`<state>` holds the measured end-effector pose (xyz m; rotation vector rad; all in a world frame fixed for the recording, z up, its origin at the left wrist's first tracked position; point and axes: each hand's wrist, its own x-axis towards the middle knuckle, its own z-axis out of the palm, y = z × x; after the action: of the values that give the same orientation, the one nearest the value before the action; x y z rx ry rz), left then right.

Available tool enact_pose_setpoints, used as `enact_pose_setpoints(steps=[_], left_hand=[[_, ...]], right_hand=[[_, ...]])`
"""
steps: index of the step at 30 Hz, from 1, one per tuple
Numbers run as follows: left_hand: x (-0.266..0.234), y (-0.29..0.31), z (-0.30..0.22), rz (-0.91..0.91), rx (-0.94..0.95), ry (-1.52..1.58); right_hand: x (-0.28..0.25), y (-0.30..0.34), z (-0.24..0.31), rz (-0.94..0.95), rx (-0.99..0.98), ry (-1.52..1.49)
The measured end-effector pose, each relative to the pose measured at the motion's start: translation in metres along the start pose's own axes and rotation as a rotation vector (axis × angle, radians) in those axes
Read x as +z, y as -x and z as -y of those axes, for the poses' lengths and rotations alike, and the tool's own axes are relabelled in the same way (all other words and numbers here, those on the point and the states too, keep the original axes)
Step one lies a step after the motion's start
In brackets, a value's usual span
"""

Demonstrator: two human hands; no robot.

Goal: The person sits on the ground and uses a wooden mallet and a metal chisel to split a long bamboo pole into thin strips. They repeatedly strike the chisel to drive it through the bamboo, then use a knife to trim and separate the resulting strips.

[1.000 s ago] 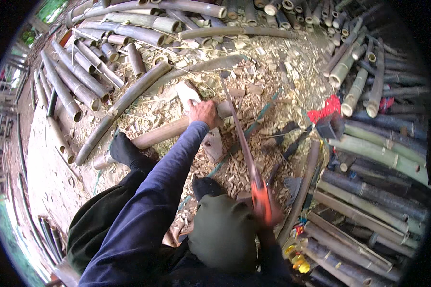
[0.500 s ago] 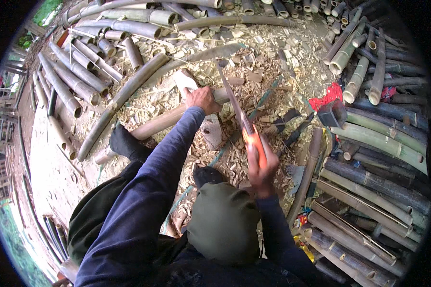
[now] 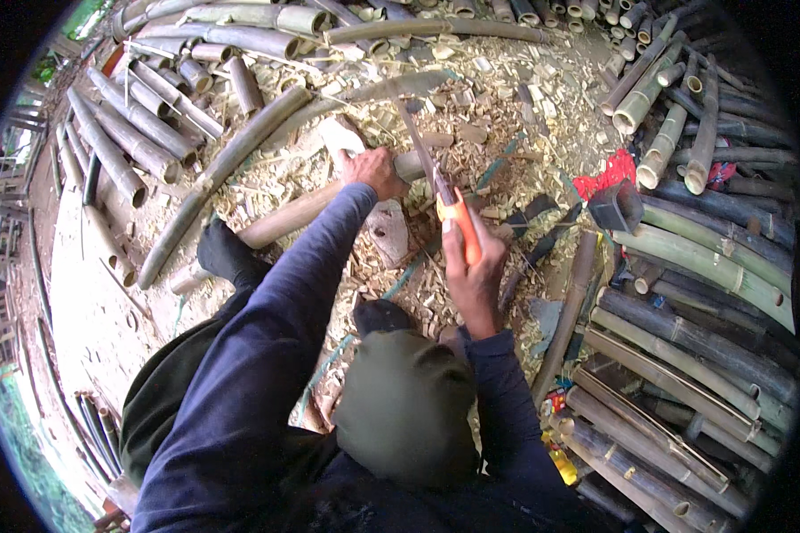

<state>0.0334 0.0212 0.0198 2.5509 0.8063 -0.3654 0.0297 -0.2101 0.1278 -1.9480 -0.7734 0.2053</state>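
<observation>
My left hand [image 3: 375,172] is wrapped around a bamboo pole [image 3: 293,215] near its far right end. The pole slants from my dark-covered left foot [image 3: 227,253], which presses against it, up across a pale wooden block [image 3: 387,233] with a hole in it. In my right hand [image 3: 478,271] is a handsaw [image 3: 454,219], gripped by its orange handle. Its narrow blade points away from me and lies across the pole just right of my left hand. How deep the teeth sit in the bamboo cannot be seen. A whitish wood piece [image 3: 340,138] stands just beyond my left hand.
Wood chips [image 3: 489,107] cover the ground. A long curved bamboo pole [image 3: 213,182] lies beyond the held one. Cut bamboo [image 3: 684,333] is stacked at the right, near a dark square-mouthed tube [image 3: 616,210] and a red cloth [image 3: 606,176]. More bamboo lengths [image 3: 133,147] lie far left.
My right hand and the saw have moved forward, away from me, and slightly left. My left hand keeps its hold on the bamboo pole.
</observation>
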Motion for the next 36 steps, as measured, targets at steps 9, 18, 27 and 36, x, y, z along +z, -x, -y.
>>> enact_pose_setpoints(steps=[9, 18, 27, 36], left_hand=[[0.016, -0.004, 0.009, -0.032, 0.031, 0.056], [0.031, -0.023, 0.044, -0.115, 0.038, 0.162], [0.029, -0.008, 0.01, -0.066, -0.008, -0.001], [0.029, 0.002, 0.007, -0.108, 0.043, 0.001]], right_hand=[[-0.031, 0.091, -0.013, 0.014, 0.037, 0.115], [-0.01, 0.042, 0.011, 0.017, -0.015, 0.003], [-0.022, 0.079, -0.018, 0.02, -0.031, 0.013], [-0.08, 0.052, 0.063, -0.114, 0.055, -0.133]])
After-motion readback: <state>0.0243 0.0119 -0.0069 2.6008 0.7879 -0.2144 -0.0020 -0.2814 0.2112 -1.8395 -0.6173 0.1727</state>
